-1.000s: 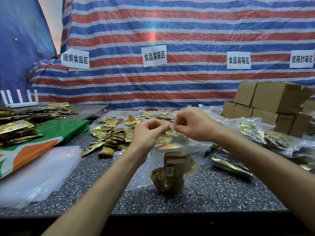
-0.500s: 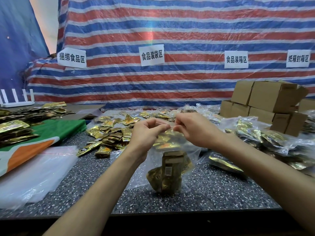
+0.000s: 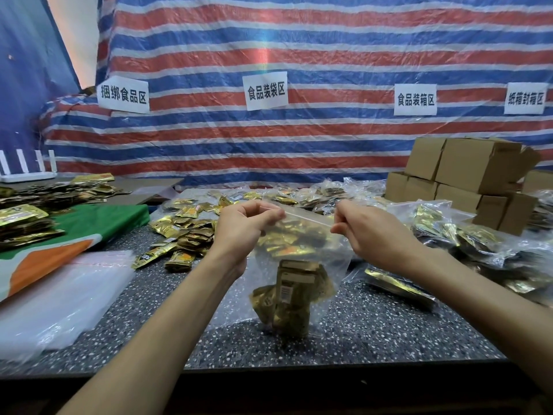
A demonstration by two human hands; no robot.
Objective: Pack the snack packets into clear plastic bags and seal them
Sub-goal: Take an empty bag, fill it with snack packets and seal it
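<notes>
A clear plastic bag (image 3: 323, 250) stands upright on the speckled table (image 3: 374, 330) in front of me, with several gold snack packets (image 3: 291, 298) bunched at its bottom. My left hand (image 3: 244, 226) pinches the left end of the bag's zip strip. Farther right, my right hand (image 3: 368, 232) pinches the strip's other end. The strip is stretched straight between them. Loose gold packets (image 3: 185, 232) lie heaped behind my left hand.
A stack of flat clear bags (image 3: 59, 298) lies at the left front, beside a green and orange cloth (image 3: 74, 232). Filled bags (image 3: 466, 241) pile up on the right. Brown cartons (image 3: 466, 178) stand at the back right. A striped tarpaulin with paper signs hangs behind.
My hands were close together at the middle of the bag's top. They have drawn apart, the right sliding along the strip toward the right end, and the strip is now taut.
</notes>
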